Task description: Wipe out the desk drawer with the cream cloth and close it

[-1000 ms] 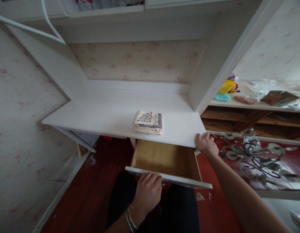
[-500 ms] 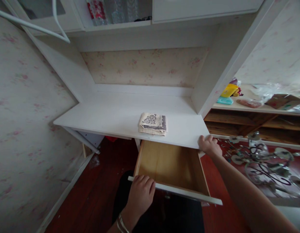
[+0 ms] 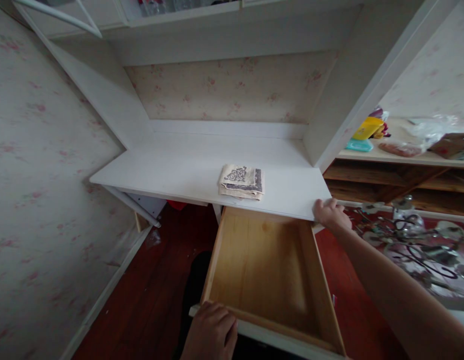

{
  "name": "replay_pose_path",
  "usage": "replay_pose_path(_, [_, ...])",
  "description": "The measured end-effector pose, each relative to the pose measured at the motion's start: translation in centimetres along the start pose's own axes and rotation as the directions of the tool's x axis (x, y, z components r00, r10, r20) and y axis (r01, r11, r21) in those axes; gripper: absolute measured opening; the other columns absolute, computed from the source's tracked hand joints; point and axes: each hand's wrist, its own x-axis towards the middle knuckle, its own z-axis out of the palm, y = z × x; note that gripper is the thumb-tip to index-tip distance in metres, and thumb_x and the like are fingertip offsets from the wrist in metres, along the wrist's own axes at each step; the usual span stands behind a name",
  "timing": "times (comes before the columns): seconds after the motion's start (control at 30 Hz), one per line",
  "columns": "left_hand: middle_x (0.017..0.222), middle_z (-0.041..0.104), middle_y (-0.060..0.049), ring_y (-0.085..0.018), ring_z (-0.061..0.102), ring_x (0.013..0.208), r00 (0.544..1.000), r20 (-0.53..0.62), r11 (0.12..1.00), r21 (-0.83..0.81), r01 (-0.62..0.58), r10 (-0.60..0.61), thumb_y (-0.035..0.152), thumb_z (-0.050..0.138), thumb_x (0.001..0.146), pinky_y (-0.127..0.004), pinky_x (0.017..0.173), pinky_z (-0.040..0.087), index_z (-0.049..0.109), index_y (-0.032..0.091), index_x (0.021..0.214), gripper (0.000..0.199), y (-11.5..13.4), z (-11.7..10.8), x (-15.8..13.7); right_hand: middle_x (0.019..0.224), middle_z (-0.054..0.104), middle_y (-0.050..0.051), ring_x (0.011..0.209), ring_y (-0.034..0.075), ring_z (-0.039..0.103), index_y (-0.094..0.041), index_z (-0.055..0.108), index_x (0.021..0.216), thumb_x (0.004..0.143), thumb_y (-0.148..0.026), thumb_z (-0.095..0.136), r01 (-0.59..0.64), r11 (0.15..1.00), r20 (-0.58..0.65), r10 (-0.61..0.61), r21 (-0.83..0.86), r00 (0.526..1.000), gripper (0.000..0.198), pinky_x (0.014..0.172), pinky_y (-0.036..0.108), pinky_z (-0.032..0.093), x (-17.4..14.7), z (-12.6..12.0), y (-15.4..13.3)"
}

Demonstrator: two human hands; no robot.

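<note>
A wooden drawer [image 3: 267,260] with a white front stands pulled far out from under the white desk [image 3: 179,160]; nothing shows inside it. My left hand [image 3: 213,327] is curled over the top edge of the drawer front at its left end. At the desk's right front corner, my right hand [image 3: 332,214] grips the edge, its fingers on top and the thumb side hidden. Between the hands and farther back, a folded beige cloth [image 3: 241,181] with a dark pattern lies on the desktop near the front edge.
Right of the desk, a low wooden shelf [image 3: 397,161] carries a yellow container [image 3: 368,128], a teal box [image 3: 359,145] and plastic bags. A metal chandelier [image 3: 423,245] lies on the floor below it. A white cabinet [image 3: 187,22] overhangs the desk, with a white rail [image 3: 63,17] at upper left.
My left hand has drawn the drawer farther out toward me, so more of its bottom shows. My right hand stays on the desk corner. The view has tilted slightly downward.
</note>
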Motion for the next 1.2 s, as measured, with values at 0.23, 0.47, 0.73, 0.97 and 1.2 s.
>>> replay_pose_path(0.23, [0.069, 0.064, 0.001, -0.015, 0.06, 0.071, 0.99, 0.111, 0.996, 0.027, 0.082, -0.085, 0.02, 0.05, 0.089, -0.032, 0.072, 0.043, 0.059, 0.023, 0.068, 0.024, 0.3, -0.7, 0.9, 0.14, 0.039, 0.031, 0.129, 0.047, 0.04, -0.004, 0.035, 0.145, 0.095, -0.053, 0.022, -0.069, 0.997, -0.036, 0.068, -0.036, 0.997, 0.071, 0.098, 0.061, 0.037, -0.8, -0.9, -1.3])
replay_pose_path(0.47, [0.062, 0.063, 0.001, -0.013, 0.058, 0.061, 0.97, 0.042, 0.97, 0.059, 0.237, -0.239, 0.027, 0.044, 0.095, -0.028, 0.059, 0.036, 0.059, 0.023, 0.066, 0.032, -0.5, 0.5, 1.9, 0.144, 0.039, 0.017, 0.123, 0.035, 0.044, -0.017, 0.045, 0.14, 0.093, -0.034, 0.038, 0.534, 0.825, -0.086, -0.555, -0.183, 0.828, 0.05, 0.097, 0.049, 0.043, -5.2, -0.9, -8.9])
replay_pose_path(0.73, [0.066, 0.065, 0.0, -0.016, 0.061, 0.067, 0.977, -0.034, 0.974, 0.086, 0.211, -0.209, 0.025, 0.045, 0.093, -0.031, 0.062, 0.039, 0.058, 0.025, 0.07, 0.027, -0.7, 2.1, 1.5, 0.16, 0.018, 0.013, 0.144, 0.037, 0.016, -0.023, 0.025, 0.153, 0.077, -0.066, 0.065, 0.838, 0.529, 0.069, -0.839, -0.135, 0.54, 0.096, 0.114, 0.053, 0.021, -10.6, 3.5, -21.8])
replay_pose_path(0.97, [0.067, 0.065, -0.001, -0.017, 0.061, 0.069, 0.979, -0.074, 0.979, 0.058, 0.196, -0.192, 0.024, 0.045, 0.093, -0.031, 0.063, 0.042, 0.059, 0.026, 0.073, 0.025, -1.0, 2.6, 1.1, 0.156, 0.029, 0.017, 0.14, 0.037, 0.025, -0.02, 0.012, 0.157, 0.076, -0.074, 0.059, 0.82, 0.537, 0.217, -0.792, -0.199, 0.571, 0.108, 0.112, 0.06, 0.014, -10.1, 4.3, -22.9])
replay_pose_path(1.2, [0.067, 0.064, 0.0, -0.018, 0.06, 0.069, 0.986, -0.106, 0.986, 0.095, 0.137, -0.127, 0.022, 0.046, 0.092, -0.033, 0.063, 0.042, 0.058, 0.026, 0.073, 0.023, -1.6, 3.5, 1.0, 0.129, 0.056, 0.018, 0.116, 0.033, 0.048, -0.019, 0.035, 0.149, 0.091, -0.023, 0.048, 0.815, 0.478, 0.06, -0.85, -0.328, 0.523, 0.06, 0.102, 0.052, 0.027, -15.0, 3.7, -18.3])
